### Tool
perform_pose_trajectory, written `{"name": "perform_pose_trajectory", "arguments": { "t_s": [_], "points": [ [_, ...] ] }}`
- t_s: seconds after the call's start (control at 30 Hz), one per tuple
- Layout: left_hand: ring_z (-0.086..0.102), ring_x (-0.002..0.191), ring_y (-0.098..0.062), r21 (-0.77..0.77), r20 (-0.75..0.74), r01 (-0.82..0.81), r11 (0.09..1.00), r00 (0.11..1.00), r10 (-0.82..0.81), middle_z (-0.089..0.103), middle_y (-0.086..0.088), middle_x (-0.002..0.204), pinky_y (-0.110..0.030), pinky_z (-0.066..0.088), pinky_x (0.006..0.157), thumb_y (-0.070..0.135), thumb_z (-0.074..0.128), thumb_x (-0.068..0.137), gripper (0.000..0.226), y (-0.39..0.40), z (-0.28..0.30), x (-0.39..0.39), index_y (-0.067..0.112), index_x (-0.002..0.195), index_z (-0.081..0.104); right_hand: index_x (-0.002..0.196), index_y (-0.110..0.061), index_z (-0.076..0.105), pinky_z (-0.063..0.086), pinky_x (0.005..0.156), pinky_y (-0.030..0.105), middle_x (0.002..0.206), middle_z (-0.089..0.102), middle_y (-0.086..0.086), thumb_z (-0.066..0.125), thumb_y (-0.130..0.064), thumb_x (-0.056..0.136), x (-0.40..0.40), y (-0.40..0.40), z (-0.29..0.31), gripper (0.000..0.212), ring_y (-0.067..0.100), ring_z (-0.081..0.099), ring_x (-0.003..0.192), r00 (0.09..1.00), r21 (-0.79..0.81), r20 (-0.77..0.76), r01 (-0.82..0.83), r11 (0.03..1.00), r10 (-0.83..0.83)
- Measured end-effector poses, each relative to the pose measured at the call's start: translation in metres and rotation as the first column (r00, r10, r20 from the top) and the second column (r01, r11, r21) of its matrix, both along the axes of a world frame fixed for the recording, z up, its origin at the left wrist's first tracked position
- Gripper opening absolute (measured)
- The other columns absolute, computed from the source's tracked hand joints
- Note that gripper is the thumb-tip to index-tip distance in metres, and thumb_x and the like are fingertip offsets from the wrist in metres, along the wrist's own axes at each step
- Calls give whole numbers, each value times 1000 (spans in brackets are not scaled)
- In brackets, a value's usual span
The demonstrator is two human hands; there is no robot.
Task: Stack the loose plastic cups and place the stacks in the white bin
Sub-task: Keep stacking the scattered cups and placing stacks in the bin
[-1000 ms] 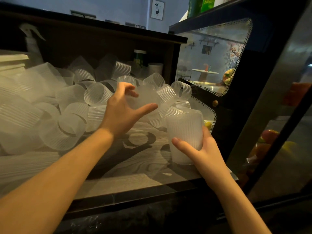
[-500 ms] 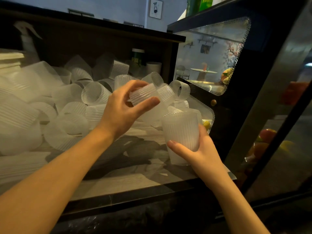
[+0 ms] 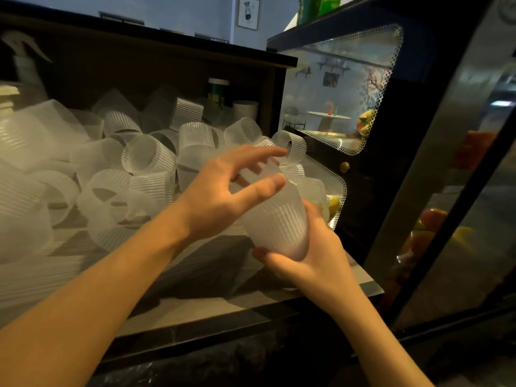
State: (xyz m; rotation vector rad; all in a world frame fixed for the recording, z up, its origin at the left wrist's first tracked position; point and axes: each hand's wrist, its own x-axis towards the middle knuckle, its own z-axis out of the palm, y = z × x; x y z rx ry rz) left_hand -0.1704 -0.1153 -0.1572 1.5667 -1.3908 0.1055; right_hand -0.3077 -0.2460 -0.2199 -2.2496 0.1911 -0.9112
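Observation:
A stack of ribbed translucent plastic cups point(image 3: 279, 219) is held tilted, mouth up and to the left, above the counter's right end. My right hand point(image 3: 315, 255) grips its lower part from below and the right. My left hand point(image 3: 215, 199) is over the stack's mouth with fingers spread and nearly straight, and its thumb lies against the top cup. A heap of several loose ribbed cups point(image 3: 148, 157) lies on its sides across the counter, behind and left of my hands.
The wood-grain counter point(image 3: 195, 297) sits under a dark shelf point(image 3: 167, 43). A spray bottle point(image 3: 25, 65) stands at the far left and a green can point(image 3: 217, 93) at the back. A glass display case point(image 3: 349, 107) holding fruit closes off the right side.
My left hand took a loose cup from the heap, carried it right and down onto the stack, and its fingers have spread. My right hand lifted and tilted the stack toward it.

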Motion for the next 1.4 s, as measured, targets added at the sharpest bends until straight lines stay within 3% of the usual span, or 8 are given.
{"name": "perform_pose_trajectory", "arguments": {
  "t_s": [0.13, 0.3, 0.5, 0.7, 0.83, 0.97, 1.1, 1.4],
  "points": [
    [34, 127, 11, 250, 155, 44, 967, 984, -85, 40, 25, 139, -13, 29, 103, 74, 30, 85, 69, -8, -9, -5, 46, 148, 32, 127, -36, 37, 56, 67, 29, 104, 55, -20, 77, -62, 61, 0, -1, -1, 82, 0, 59, 93, 999, -16, 30, 21, 1000, -20],
    [39, 128, 7, 121, 52, 26, 992, 998, -33, 46, 20, 140, -17, 33, 105, 74, 26, 88, 71, -11, -14, -1, 37, 146, 41, 124, -33, 40, 56, 63, 24, 100, 56, -16, 82, -57, 65, 0, -5, -1, 76, -4, 59, 91, 995, 84, 73, 56, 995, -62],
    [57, 105, 5, 44, -14, -135, 990, 991, 136, 62, 7, 120, -9, 48, 83, 45, 45, 96, 48, -13, -23, 13, 19, 136, 54, 126, -24, 44, 57, 69, 21, 109, 57, -10, 73, -56, 66, -12, -6, -1, 74, 3, 63, 95, 902, 428, 321, 134, 894, -288],
    [63, 79, -3, 126, 10, -261, 957, 965, 262, 64, 10, 86, -12, 48, 63, 40, 49, 98, 26, -39, -20, 11, 20, 101, 65, 128, -27, 42, 59, 68, 25, 110, 54, -13, 73, -58, 66, -39, -13, -5, 76, 6, 60, 98, 899, 399, 220, 270, 876, -378],
    [68, 76, -28, 291, -111, -281, 915, 940, 324, 69, -15, 84, -39, 60, 74, 57, 46, 95, 56, -72, -11, -3, 5, 93, 67, 126, -29, 42, 60, 72, 30, 108, 52, -16, 75, -59, 67, -49, -19, -7, 73, 7, 59, 99, 912, 375, 154, 303, 876, -381],
    [62, 62, -19, 496, 58, -403, 769, 899, 434, 61, -9, 72, -27, 51, 57, 69, 38, 92, 64, -106, -9, -15, 12, 101, 65, 126, -30, 41, 59, 70, 24, 108, 51, -19, 74, -62, 65, -51, -20, -8, 76, 5, 58, 99, 901, 366, 162, 323, 873, -402],
    [66, 80, -25, 551, 41, -488, 676, 826, 563, 67, -8, 85, -36, 57, 77, 98, 39, 57, 97, -124, -13, -9, 12, 94, 66, 124, -31, 40, 55, 66, 16, 108, 51, -19, 71, -64, 64, -54, -23, -7, 75, 4, 58, 97, 903, 385, 167, 310, 869, -396],
    [52, 56, -15, 514, -541, -36, 857, 762, 356, 59, -9, 72, -31, 50, 66, 54, 72, 79, 56, -111, -12, -2, 6, 107, 60, 122, -39, 35, 54, 68, 15, 109, 48, -22, 70, -66, 65, -57, -24, -12, 72, -1, 54, 100, 930, 323, 157, 270, 907, -332]
  ]
}}
